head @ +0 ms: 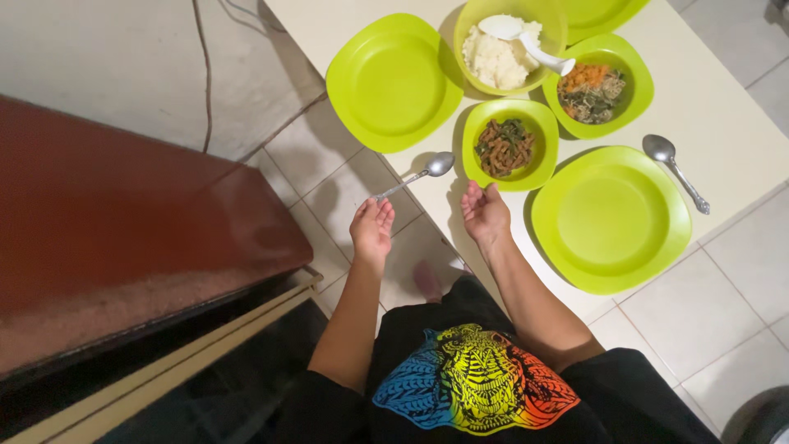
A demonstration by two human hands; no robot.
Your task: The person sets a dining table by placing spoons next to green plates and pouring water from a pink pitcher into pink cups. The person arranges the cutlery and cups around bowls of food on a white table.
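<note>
The left hand (371, 228) is gripping a metal spoon (417, 173) by its handle over the worktop's (723, 140) edge. The right hand (485, 211) is hovering open and empty beside the small bowl of greens (509, 145). Both flat plates (394, 82) are sitting bare; a second spoon (675, 171) is lying untouched.

Your far lime plate (593, 11) is cut off by the top edge; only its near rim shows. The tabletop (723, 123) runs out of view at the top and right. Your left hand (372, 228) covers the handle end of the spoon (417, 174), so the grip itself cannot be read. The white paddle (526, 39) hides part of the rice. At the bottom right corner, a dark rounded object (760, 419) is cropped and too unclear to identify.
</note>
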